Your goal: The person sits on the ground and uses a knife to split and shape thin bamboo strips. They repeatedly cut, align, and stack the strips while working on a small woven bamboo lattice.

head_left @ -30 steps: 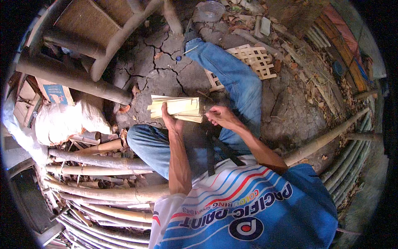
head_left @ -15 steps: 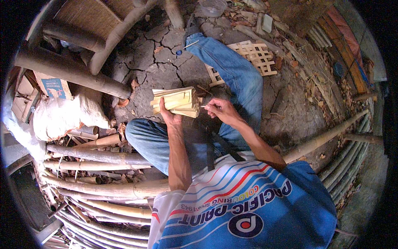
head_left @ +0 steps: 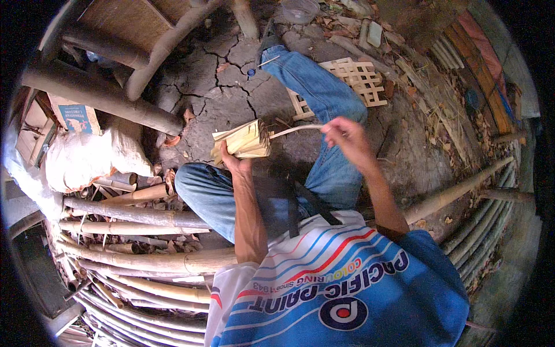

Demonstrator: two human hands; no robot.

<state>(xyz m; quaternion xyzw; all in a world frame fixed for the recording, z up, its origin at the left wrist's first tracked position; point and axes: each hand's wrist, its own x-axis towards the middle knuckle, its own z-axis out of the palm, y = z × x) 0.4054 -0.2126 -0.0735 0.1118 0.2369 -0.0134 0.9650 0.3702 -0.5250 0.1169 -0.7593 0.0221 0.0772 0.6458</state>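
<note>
My left hand (head_left: 236, 163) is wrapped round a thick bundle of pale bamboo strips (head_left: 245, 140), thumb on top, above my bent left knee. A thin, narrow strip (head_left: 298, 129) bows across from the bundle's right end to my right hand (head_left: 348, 139). The fingers of that hand, slightly blurred, pinch the strip's far end. Partly hidden behind my right leg lies a woven bamboo lattice (head_left: 361, 81), flat on the ground.
Cracked dry earth (head_left: 214, 81) spreads in front of me. Bamboo poles (head_left: 150, 263) are stacked at left, below a white sack (head_left: 87, 159). A bamboo bench frame (head_left: 104, 98) stands at far left. One long pole (head_left: 457, 194) slants along my right. A clear plastic bowl (head_left: 299, 10) sits at the far edge.
My right hand has moved right and slightly away from me, drawing a length of strip out from the bundle. The bundle has tilted a little in my left hand.
</note>
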